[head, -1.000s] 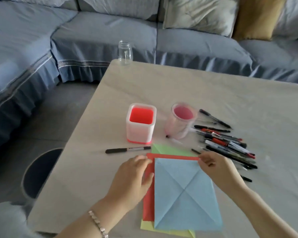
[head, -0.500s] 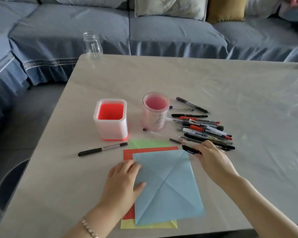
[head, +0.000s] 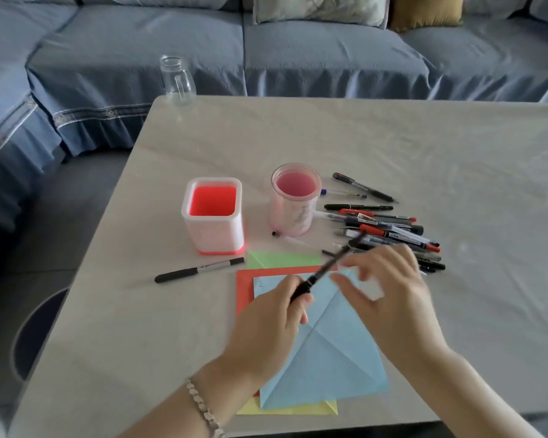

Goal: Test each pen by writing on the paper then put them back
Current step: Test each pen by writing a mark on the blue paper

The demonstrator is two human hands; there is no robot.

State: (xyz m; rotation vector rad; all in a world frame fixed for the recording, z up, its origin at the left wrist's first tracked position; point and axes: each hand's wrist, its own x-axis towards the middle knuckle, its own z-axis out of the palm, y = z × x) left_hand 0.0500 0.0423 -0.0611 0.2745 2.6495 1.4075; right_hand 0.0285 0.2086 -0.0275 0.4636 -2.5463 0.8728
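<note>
The left hand gripped a slim black pen, tilted above the creased blue paper sheet by the near edge of the grey table. The right hand hovered right of the pen, fingers loosely spread. The writing in the sheet's far-left corner was unreadable.

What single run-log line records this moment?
left hand: grips black pen above blue paper | right hand: open, blurred, near pen's far end | pen pile: right of round cup

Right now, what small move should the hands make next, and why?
Probably the right hand should pinch the black pen's far end and uncap it: the left hand grips its lower end above the blue paper, and the right hand is open beside the pen, holding nothing.
</note>
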